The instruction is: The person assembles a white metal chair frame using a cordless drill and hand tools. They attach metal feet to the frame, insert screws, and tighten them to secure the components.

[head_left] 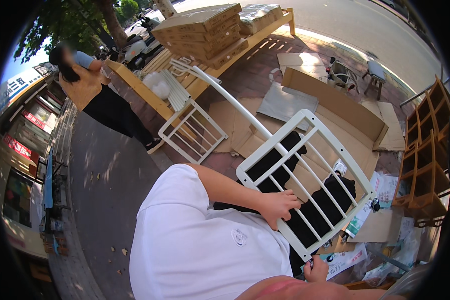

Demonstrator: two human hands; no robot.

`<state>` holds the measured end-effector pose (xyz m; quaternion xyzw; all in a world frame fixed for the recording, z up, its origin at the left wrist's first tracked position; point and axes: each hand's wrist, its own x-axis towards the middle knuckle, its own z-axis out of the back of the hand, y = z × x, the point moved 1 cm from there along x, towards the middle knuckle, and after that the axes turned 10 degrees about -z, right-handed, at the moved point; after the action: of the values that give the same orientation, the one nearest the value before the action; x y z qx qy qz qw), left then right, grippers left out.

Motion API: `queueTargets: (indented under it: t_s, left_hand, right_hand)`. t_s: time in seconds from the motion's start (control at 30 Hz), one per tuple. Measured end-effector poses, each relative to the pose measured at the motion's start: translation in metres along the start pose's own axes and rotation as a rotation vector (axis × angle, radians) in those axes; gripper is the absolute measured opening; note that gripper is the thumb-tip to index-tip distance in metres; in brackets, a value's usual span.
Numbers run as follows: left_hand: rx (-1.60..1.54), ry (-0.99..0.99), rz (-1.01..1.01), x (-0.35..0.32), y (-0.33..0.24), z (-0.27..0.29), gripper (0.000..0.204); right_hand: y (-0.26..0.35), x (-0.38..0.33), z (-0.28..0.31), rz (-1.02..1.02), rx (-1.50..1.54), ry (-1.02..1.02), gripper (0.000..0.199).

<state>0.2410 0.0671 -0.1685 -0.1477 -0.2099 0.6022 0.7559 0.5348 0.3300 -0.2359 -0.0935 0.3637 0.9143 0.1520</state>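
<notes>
Head view showed left hand (280, 207) closed around the frame (293, 241); right hand (316, 270) curled at its corner, hold unclear.

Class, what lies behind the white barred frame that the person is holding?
Through the white frame you can see black trousers, a white shoe and brown cardboard. Whatever lies directly behind its bars or the left hand is covered and cannot be seen.

The slatted yellow-wood surface (141, 92) carries stacked flat brown cardboard boxes (197, 32) and slender white bars (174, 91); the reddish brick-paved floor (237, 71) carries flattened brown cardboard sheets (225, 122) and a grey-topped stool (375, 71).
</notes>
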Motion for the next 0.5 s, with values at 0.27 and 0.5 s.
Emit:
queueTargets:
  t_s: [0.27,0.5]
  left_hand:
    - [0.02,-0.009,-0.01,-0.003,0.004,-0.003,0.037]
    - [0.018,0.004,-0.018,-0.001,0.002,0.003,0.04]
  right_hand:
    - [-0.016,0.002,-0.01,0.011,0.052,-0.022,0.027]
    - [-0.052,0.022,-0.023,-0.156,0.455,0.362,0.027]
